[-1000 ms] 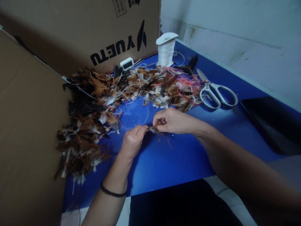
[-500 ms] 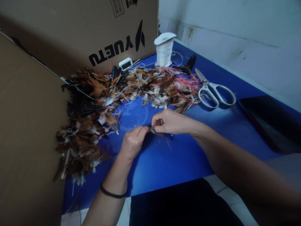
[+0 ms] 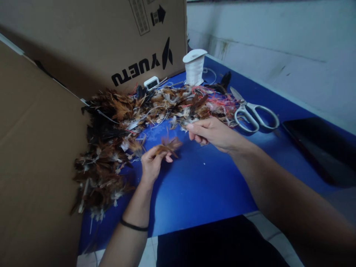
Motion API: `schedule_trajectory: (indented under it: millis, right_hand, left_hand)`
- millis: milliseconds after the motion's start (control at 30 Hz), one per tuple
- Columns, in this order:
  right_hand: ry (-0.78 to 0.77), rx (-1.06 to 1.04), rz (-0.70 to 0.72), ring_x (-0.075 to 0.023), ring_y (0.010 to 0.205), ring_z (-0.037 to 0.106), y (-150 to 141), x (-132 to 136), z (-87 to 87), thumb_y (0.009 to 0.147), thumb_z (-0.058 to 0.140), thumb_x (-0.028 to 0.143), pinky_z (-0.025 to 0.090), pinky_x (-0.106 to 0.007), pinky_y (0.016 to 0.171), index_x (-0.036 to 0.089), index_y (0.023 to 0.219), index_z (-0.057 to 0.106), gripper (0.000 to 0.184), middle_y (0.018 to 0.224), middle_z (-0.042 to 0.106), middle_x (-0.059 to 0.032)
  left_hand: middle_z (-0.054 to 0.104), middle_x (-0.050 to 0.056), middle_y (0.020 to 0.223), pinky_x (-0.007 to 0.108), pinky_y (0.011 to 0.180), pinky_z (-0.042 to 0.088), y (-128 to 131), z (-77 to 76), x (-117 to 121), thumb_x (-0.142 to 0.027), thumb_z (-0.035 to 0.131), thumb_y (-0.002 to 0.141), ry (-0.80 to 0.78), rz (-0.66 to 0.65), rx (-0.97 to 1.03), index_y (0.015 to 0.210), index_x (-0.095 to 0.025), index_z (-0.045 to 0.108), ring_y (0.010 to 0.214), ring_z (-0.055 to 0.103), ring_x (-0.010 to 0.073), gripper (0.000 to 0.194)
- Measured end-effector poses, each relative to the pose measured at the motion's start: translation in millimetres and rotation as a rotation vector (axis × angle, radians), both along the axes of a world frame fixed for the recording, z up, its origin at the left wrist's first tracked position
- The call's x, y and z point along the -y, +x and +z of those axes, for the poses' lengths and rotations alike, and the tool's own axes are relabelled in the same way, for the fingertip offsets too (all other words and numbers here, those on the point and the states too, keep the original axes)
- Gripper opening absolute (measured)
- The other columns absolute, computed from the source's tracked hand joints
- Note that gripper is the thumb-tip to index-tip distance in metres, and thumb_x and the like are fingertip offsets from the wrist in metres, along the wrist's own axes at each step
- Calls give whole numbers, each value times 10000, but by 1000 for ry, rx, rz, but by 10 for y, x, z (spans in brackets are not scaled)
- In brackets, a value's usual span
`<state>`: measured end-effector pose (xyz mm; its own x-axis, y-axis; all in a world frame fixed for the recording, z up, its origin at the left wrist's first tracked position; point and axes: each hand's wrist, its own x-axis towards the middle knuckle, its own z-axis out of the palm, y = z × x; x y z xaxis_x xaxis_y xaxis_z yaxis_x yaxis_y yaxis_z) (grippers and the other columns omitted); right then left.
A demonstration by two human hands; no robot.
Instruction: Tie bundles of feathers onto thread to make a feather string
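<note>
My left hand [image 3: 152, 163] is closed on a small bunch of brown feathers [image 3: 170, 144], which fans out to the right from its fingertips above the blue table. To the right and slightly farther off, my right hand [image 3: 204, 132] is closed in a pinch at the near edge of a long heap of loose feathers [image 3: 164, 96]. What lies between its thumb and finger, if anything, blends with the feathers behind. The heap holds brown, black and white feathers, with pink strands [image 3: 222, 98] at its right end. More brown feathers [image 3: 102, 185] lie left of my left hand.
Silver scissors [image 3: 251, 113] lie spread at the right, near a dark flat device [image 3: 319, 144]. A white spool [image 3: 194, 68] stands at the back beside a small white digital display [image 3: 151, 83]. Cardboard [image 3: 36, 155] walls in the left and back of the blue table [image 3: 200, 193].
My hands have parted. The left one has turned and moved slightly left with the feathers; the right one has moved up towards the heap. The view has tilted a little upward.
</note>
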<state>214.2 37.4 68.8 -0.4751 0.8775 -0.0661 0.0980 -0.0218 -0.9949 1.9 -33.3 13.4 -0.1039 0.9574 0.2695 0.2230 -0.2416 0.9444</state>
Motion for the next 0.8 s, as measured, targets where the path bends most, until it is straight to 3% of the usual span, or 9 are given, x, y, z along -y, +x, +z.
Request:
schedule_trajectory:
  millis: [100, 233, 400, 567, 800]
  right_hand:
    - [-13, -10, -49, -25, 413, 367, -20, -13, -20, 774, 600, 573, 266, -174, 397, 125, 614, 576, 476, 488, 438, 31]
    - [9, -51, -153, -24, 408, 367, -31, -38, -26, 781, 615, 533, 264, -177, 392, 128, 605, 560, 445, 484, 440, 31]
    - [148, -155, -358, -31, 414, 365, 67, -132, -14, 785, 606, 530, 270, -190, 393, 154, 659, 538, 402, 501, 440, 35]
    - [250, -96, -551, -45, 442, 382, 279, -133, 132, 773, 623, 453, 299, -199, 410, 185, 752, 510, 291, 561, 479, 27]
    - [401, 135, -691, -67, 499, 438, 845, 158, 294, 689, 664, 308, 341, -217, 463, 172, 799, 575, 196, 624, 530, 6]
  left_hand:
    - [674, 37, 614, 272, 575, 528, -1, -32, -15, -391, 652, 779, -63, 39, 160, 639, -140, 641, 481, 584, 109, 288]
    - [660, 24, 571, 248, 548, 507, 12, -29, -23, -399, 687, 748, -126, 14, 297, 683, -137, 651, 464, 575, 99, 272]
    - [660, 18, 576, 222, 514, 489, 45, 19, -49, -426, 725, 697, -150, 8, 366, 656, -141, 618, 445, 560, 84, 307]
    - [664, 13, 602, 212, 500, 491, 50, 44, -77, -411, 752, 659, -181, 15, 402, 653, -141, 586, 447, 560, 77, 317]
    - [667, 10, 603, 206, 477, 488, 36, 23, -123, -371, 787, 604, -201, 41, 456, 682, -133, 593, 445, 565, 81, 317]
